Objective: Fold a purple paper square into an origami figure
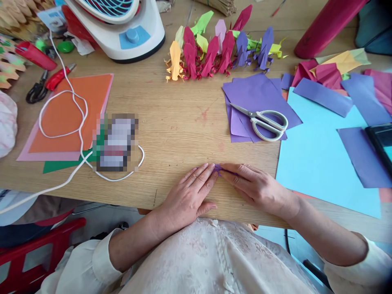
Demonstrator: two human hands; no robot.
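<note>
Head: two hands (192, 190), one purple paper (217, 167)

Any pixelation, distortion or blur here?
Head view: coarse mosaic obscures the phone-like dark rectangle; head view: thick magenta cylinder leans outward, perhaps lens distortion; head view: left bare hand, right bare hand and white-handled metal scissors look fairly sharp.

Cream patterned top (190, 259), cuffed sleeves (104, 254)
</note>
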